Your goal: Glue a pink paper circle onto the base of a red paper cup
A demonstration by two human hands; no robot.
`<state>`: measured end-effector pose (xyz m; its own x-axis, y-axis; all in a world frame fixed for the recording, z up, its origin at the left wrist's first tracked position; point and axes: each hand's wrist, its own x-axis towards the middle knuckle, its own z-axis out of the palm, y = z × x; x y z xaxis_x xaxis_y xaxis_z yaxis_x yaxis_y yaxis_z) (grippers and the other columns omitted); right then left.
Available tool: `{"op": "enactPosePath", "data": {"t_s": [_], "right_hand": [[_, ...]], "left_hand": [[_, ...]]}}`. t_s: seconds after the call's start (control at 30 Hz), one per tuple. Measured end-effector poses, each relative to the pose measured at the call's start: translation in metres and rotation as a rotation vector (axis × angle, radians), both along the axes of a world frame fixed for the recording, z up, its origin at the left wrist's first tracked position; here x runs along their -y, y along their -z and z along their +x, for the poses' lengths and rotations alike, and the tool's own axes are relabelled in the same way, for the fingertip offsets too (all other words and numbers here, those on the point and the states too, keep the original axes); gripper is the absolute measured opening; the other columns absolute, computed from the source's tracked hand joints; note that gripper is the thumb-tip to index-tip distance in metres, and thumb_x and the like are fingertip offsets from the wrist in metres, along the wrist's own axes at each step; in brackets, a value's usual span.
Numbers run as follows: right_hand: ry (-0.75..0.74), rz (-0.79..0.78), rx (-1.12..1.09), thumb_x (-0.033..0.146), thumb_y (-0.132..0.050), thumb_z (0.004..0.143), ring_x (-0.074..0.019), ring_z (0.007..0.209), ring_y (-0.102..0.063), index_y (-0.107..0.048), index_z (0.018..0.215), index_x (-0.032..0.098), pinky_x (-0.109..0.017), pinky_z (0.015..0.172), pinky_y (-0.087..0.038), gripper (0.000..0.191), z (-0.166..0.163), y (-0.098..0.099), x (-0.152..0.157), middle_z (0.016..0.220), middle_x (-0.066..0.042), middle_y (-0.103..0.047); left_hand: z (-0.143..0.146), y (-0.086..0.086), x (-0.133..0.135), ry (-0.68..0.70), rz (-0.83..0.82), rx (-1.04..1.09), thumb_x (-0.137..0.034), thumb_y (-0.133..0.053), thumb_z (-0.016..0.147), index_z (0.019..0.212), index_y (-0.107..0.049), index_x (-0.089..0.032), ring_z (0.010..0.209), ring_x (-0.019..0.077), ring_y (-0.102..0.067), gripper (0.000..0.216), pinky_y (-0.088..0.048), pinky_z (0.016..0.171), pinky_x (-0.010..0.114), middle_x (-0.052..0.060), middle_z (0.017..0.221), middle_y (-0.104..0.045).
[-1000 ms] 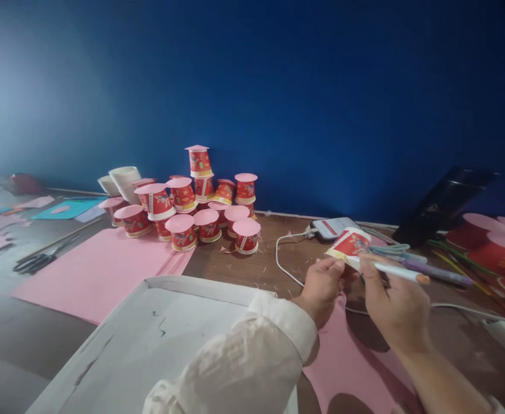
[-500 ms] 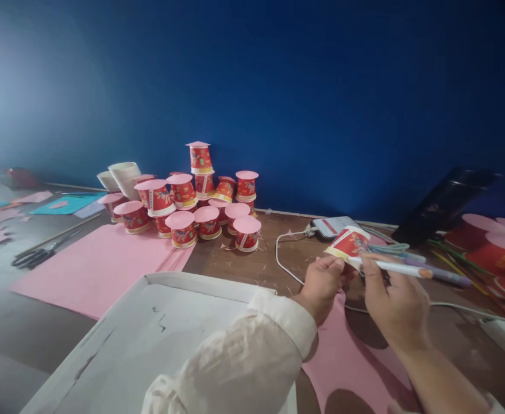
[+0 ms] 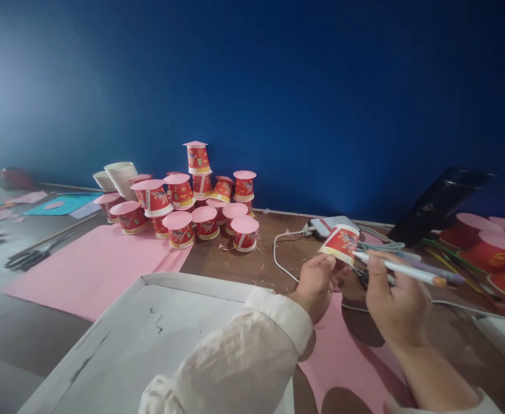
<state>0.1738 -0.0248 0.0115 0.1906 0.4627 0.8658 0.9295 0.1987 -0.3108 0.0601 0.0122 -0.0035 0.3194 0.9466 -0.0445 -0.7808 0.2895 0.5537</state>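
A red patterned paper cup is tilted in my left hand, whose fingers pinch its yellow-and-white rim. My right hand is closed around a white marker pen with an orange end. Its tip points left, close to the cup's side; I cannot tell whether it touches. A second, purplish pen-like stick shows behind the marker, blurred. Below my hands lies a pink paper sheet with round cut-outs.
Upside-down red cups topped with pink discs stand stacked at centre-left, beside white cups. Scissors, a pink sheet and a white tray lie left. A phone, cable, black bottle and more cups are right.
The cup has turned in my left hand, so more of its printed picture faces me. The marker's tip has swung slightly, and the whole view has shifted a little.
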Motion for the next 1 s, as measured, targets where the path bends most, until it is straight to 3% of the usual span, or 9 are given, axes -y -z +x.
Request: {"op": "enactPosePath", "data": {"t_s": [0.53, 1.0], "right_hand": [[-0.015, -0.060, 0.080, 0.047, -0.051, 0.104, -0.0281, 0.093, -0.075, -0.076, 0.101, 0.018, -0.038, 0.082, -0.053, 0.038, 0.0007, 0.0020, -0.0021, 0.096, -0.014, -0.080], [-0.032, -0.081, 0.076, 0.046, -0.051, 0.104, -0.0274, 0.095, -0.076, -0.076, 0.100, 0.019, -0.037, 0.084, -0.056, 0.038, 0.0024, 0.0018, -0.0020, 0.097, -0.014, -0.080]], "left_hand": [[0.0013, 0.0030, -0.0006, 0.030, 0.018, -0.018, -0.050, -0.096, 0.057, 0.078, -0.074, -0.013, 0.086, 0.0180, -0.064, 0.048, -0.051, 0.099, 0.040, 0.007, 0.087, -0.070], [0.0039, 0.0073, -0.0020, 0.021, 0.052, -0.092, -0.054, -0.093, 0.060, 0.077, -0.074, -0.013, 0.083, 0.0188, -0.064, 0.049, -0.052, 0.098, 0.042, 0.006, 0.082, -0.066]]}}
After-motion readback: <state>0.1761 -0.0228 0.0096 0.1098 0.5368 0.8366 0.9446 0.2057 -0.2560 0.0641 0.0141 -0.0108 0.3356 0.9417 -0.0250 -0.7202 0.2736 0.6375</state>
